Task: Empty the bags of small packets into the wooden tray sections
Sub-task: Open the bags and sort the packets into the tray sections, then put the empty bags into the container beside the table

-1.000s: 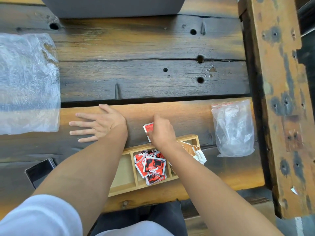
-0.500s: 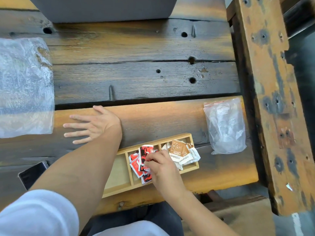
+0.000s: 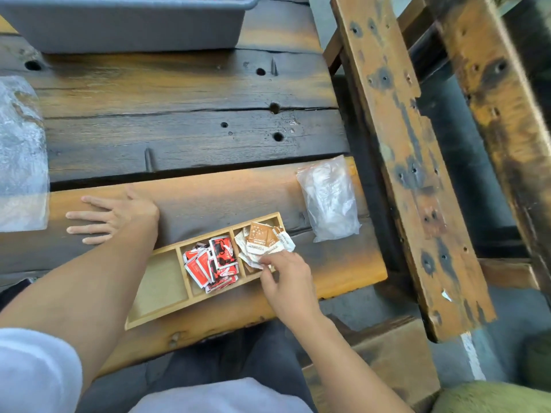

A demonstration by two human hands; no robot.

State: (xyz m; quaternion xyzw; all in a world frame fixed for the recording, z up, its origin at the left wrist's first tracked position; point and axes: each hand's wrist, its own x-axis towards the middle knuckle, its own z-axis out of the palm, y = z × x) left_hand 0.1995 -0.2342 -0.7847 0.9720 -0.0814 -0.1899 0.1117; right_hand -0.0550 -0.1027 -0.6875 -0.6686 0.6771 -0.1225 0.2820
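A wooden tray with three sections lies near the table's front edge. Its middle section holds a pile of red packets. The right section holds brown and white packets that spill over the rim. The left section has nothing in it. My right hand rests at the front of the right section, fingertips pinching the white packets there. My left hand lies flat on the table, fingers spread, left of the tray. A clear, flattened plastic bag lies right of the tray.
A grey plastic bin stands at the table's far edge. A large clear plastic sheet lies at the left edge. A worn wooden bench runs along the right side, beyond the table's edge.
My right hand brought a red packet from behind the tray into the middle section, then moved right to the white packets. The left hand stayed flat.
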